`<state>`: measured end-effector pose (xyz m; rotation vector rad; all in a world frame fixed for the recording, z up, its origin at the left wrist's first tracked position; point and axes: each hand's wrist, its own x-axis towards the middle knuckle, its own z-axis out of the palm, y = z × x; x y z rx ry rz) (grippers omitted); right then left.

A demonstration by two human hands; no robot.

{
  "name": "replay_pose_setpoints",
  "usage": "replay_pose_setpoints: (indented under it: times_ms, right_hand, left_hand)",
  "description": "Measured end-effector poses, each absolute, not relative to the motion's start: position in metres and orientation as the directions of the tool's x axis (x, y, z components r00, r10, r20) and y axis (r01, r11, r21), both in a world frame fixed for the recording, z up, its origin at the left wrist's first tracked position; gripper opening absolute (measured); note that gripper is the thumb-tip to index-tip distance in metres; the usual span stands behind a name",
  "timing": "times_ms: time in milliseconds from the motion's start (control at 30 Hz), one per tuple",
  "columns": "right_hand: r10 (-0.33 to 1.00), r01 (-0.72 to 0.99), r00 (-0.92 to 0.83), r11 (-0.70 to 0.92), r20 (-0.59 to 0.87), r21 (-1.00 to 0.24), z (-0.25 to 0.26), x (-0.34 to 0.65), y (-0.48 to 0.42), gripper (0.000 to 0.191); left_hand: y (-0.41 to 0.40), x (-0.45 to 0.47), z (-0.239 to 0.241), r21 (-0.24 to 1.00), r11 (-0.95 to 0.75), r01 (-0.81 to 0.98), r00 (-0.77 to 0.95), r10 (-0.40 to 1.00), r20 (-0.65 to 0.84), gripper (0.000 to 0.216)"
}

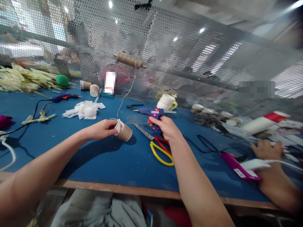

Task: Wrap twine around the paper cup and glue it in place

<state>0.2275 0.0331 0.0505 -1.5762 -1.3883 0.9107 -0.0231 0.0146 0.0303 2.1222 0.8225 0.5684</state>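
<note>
My left hand [104, 128] is closed on a paper cup [123, 130] partly wrapped in brown twine, held on its side just above the blue table [99, 157]. A strand of twine [125, 94] runs up from the cup to a twine spool [129, 60] hung on the mesh screen. My right hand [165, 127] grips the handle of a blue glue gun [151, 113] with a lit red lamp, its nozzle pointing left. Yellow-and-red scissors [158, 146] lie on the table right under my right wrist.
A co-worker's hand [266, 149] rests at the right by a magenta glue gun [236, 165] and white cable. White cloth scraps [84, 109], another blue glue gun [62, 97], paper cups [91, 88], dried leaves [23, 80], a green ball [62, 80] and a white thread roll [167, 102] lie about.
</note>
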Motion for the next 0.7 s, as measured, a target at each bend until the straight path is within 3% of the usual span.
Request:
replay_pose_setpoints:
  times_ms: [233,467,567,700]
  right_hand:
    - [0.963,0.56,0.259,-0.21,-0.071,-0.802,0.025,0.235,0.072,0.025]
    - [0.936,0.776,0.349,-0.27,0.031,-0.57,0.021,0.233,0.089,0.023]
    - [0.953,0.829,0.278,-0.174,0.12,-0.532,0.033,0.217,0.08,0.027]
    - [0.988,0.804,-0.058,0.13,0.141,-0.58,0.051,0.18,0.054,0.028]
  left_hand:
    - [0.015,-0.023,0.029,0.793,-0.507,0.338,0.7,0.698,0.148,0.029]
    - [0.011,-0.022,0.032,0.734,-0.58,0.353,0.722,0.667,0.18,0.024]
    - [0.01,-0.021,0.03,0.727,-0.592,0.35,0.731,0.657,0.183,0.023]
    - [0.008,-0.018,0.026,0.726,-0.596,0.344,0.738,0.649,0.183,0.022]
